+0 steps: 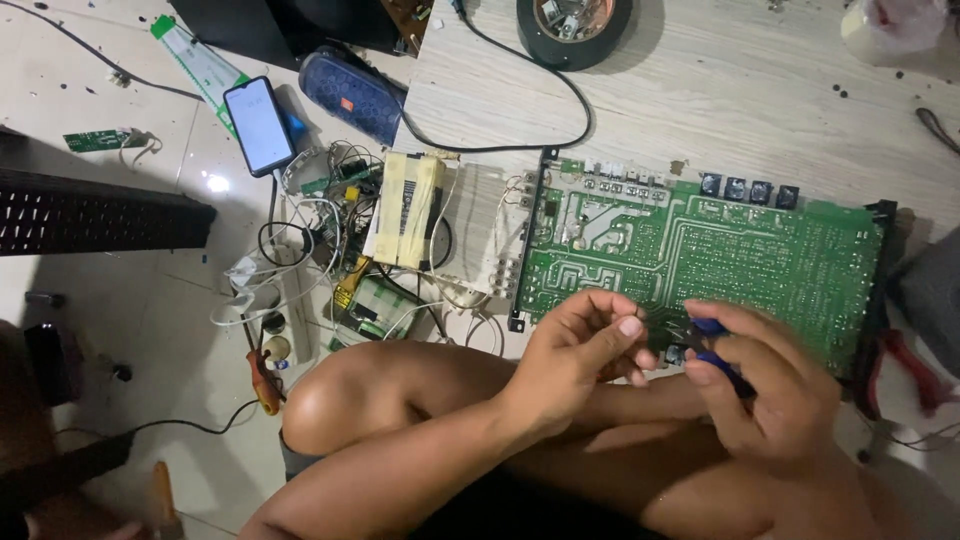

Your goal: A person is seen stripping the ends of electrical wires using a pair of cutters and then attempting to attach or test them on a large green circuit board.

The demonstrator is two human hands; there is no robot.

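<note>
From the head camera, the left hand (580,345) pinched something too small to tell at the near edge of the green circuit board (740,260), while the right hand (770,385) was closed round blue-handled pliers (715,345). A slip there could have gouged the board's traces.

Bare arms, bare legs, dark shorts

Both forearms are uncovered, with no sleeve, watch, ring or glove showing on the left hand (575,350) or the right hand (770,385). The fingernails are short and plain. The legs are bare too, one knee (335,400) rounded and catching the light. Just below that knee a narrow edge of grey-dark shorts (290,462) shows; further dark cloth lies under the arms, along the bottom edge of the view.
</note>
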